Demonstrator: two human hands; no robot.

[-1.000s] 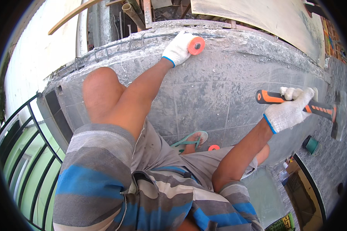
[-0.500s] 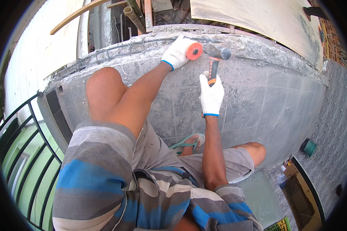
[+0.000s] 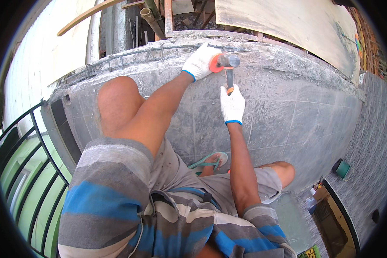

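My left hand point(image 3: 201, 62) in a white glove grips a chisel with a round orange hand guard point(image 3: 214, 65) at the broken concrete ledge point(image 3: 279, 64); the chisel's blade is hidden. My right hand point(image 3: 232, 104), also gloved, is closed on a black and orange hammer point(image 3: 229, 79). The hammer's head point(image 3: 232, 61) is over the guard, at or touching the chisel's struck end, which it hides. Exposed rebar point(image 3: 116, 60) runs along the ledge left of my left hand. Beneath both hands is a ledge face of grey tiles point(image 3: 266, 124).
Beyond the ledge are a wooden board point(image 3: 284, 23), bamboo poles point(image 3: 152, 23) and debris. A black railing point(image 3: 47, 150) curves at the left. My bent knees and a sandalled foot point(image 3: 213, 160) are below my hands. A green bucket point(image 3: 342, 169) is far below at the right.
The hammer swung from far right to beside the chisel's guard, and now its head covers the chisel's end. My left hand has shifted slightly downward in the picture, still holding the chisel.
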